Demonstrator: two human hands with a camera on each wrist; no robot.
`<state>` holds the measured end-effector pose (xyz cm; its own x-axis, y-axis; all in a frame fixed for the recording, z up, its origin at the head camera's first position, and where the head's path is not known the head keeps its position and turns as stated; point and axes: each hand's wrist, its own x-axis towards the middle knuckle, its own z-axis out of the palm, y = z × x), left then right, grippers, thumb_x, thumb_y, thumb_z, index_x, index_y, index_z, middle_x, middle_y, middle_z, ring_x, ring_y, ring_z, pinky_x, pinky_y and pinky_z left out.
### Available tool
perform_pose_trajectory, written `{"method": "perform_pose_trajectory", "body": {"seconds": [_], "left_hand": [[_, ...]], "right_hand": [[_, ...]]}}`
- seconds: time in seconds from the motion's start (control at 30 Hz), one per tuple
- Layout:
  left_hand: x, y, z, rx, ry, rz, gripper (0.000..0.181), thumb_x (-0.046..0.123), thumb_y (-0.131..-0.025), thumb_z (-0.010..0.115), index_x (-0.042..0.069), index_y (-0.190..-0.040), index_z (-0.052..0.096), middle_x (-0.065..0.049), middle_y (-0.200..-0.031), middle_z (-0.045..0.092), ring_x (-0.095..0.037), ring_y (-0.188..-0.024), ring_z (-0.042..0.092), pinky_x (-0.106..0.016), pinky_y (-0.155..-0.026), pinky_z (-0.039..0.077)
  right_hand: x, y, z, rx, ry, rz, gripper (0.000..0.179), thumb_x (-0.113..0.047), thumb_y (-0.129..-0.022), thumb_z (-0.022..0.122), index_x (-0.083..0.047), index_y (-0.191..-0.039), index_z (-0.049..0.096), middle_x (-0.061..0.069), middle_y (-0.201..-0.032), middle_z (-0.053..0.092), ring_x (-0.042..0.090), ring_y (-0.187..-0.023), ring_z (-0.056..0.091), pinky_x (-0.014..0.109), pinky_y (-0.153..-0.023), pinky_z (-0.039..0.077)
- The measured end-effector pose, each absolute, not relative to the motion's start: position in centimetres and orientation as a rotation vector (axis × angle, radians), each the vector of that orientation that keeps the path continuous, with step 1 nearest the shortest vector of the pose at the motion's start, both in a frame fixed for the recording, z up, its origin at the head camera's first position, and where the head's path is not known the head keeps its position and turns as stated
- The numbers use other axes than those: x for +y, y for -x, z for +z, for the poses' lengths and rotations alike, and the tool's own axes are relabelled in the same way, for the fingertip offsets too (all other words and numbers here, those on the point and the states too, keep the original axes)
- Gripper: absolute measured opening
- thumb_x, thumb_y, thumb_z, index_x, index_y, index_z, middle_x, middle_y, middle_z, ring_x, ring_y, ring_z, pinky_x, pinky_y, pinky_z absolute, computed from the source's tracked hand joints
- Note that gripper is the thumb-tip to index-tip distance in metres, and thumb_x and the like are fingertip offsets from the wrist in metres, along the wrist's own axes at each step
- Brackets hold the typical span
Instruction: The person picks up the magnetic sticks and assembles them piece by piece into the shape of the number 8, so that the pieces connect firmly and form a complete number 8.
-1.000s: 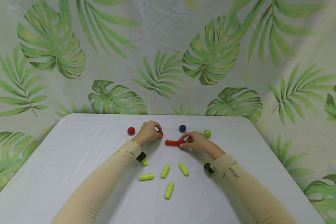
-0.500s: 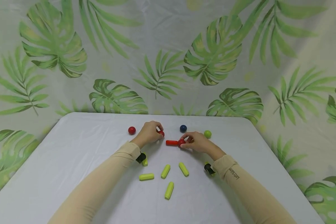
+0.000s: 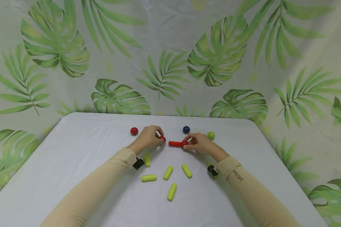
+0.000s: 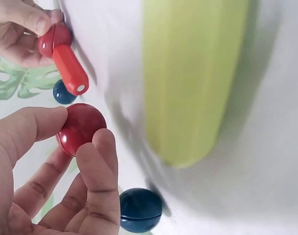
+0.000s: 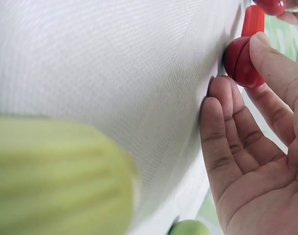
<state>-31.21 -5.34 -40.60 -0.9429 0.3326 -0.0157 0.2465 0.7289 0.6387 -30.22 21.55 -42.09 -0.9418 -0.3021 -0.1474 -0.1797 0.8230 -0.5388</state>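
Note:
My left hand (image 3: pixel 151 137) pinches a glossy red ball (image 4: pixel 82 128) between thumb and fingertips. To its right, my right hand (image 3: pixel 200 142) pinches another red ball (image 5: pixel 243 62) with thumb and fingers. A red stick (image 3: pixel 174 144) extends from that second ball toward the left hand. A pale dot shows on the stick's free end in the left wrist view, and a gap separates it from the left hand's ball.
On the white table (image 3: pixel 82 151) lie a red ball (image 3: pixel 134 131), a blue ball (image 3: pixel 186 129) and a green ball (image 3: pixel 211 135). Another dark blue ball (image 4: pixel 140 210) shows in the left wrist view. Several yellow-green sticks (image 3: pixel 171 192) lie nearer the person. A leaf-patterned cloth (image 3: pixel 164 63) hangs behind.
Over the last half second my left hand and its red ball have shifted slightly toward the person and left. My right hand holds its ball and stick almost still.

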Motion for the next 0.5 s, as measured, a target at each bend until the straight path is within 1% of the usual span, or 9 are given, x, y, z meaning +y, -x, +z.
{"method": "perform_pose_trajectory", "body": {"seconds": [0.17,0.5], "left_hand": [[-5.5,30.9,-41.0,2.763,-0.452,1.032,0.019,0.014,-0.093,0.084,0.009,-0.104,0.07,-0.009,-0.099,0.079,-0.019,-0.086,0.069,-0.027,-0.074,0.054],[-5.4,30.9,-41.7,2.738,-0.439,1.056,0.02,0.015,-0.093,0.085,0.01,-0.104,0.069,-0.008,-0.1,0.078,-0.02,-0.084,0.065,-0.027,-0.07,0.052]], "right_hand": [[21.6,30.2,-42.1,2.777,0.374,-0.798,0.034,-0.03,-0.098,0.081,-0.013,-0.127,0.073,0.008,-0.102,0.067,0.022,-0.092,0.058,0.028,-0.075,0.048],[21.7,30.3,-42.2,2.768,0.357,-0.811,0.034,-0.031,-0.098,0.081,-0.014,-0.126,0.073,0.008,-0.102,0.068,0.021,-0.091,0.058,0.027,-0.074,0.048]]}}
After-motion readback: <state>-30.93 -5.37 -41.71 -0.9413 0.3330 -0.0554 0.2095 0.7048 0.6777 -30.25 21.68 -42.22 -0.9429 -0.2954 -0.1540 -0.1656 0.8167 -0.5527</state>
